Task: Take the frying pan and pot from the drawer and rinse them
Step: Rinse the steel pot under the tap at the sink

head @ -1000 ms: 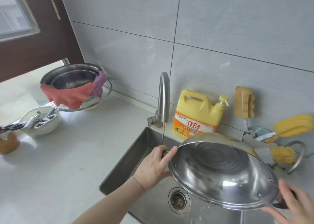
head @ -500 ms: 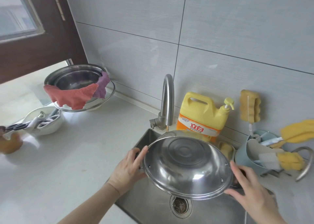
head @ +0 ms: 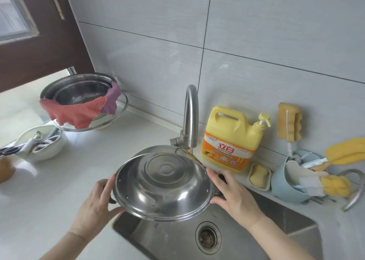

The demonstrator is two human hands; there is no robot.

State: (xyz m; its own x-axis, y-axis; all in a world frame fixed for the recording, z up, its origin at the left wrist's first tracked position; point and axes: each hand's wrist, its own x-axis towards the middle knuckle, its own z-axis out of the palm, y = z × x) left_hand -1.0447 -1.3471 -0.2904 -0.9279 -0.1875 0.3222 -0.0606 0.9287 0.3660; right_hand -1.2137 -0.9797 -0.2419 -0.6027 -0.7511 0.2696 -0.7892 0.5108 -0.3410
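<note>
Pot: shiny steel, tilted, inside facing camera, over sink beneath tap.
Left hand: clasps left rim.
Right hand: clasps right rim.
Hidden: both handles, behind hands.

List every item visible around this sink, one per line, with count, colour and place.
stainless steel pot: 1, silver, tilted over the sink, held on both sides
steel sink: 1, silver, front centre
curved steel tap: 1, silver, behind the pot
detergent jug with pump: 1, yellow, right of the tap
soap bar in dish: 1, yellow, right of the jug
brush holder cup: 1, pale blue, far right
stacked steel bowls: silver, back left, count unclear
draped cloths: 2, red and purple, over the bowls
hands: left and right, gripping the pot
</note>
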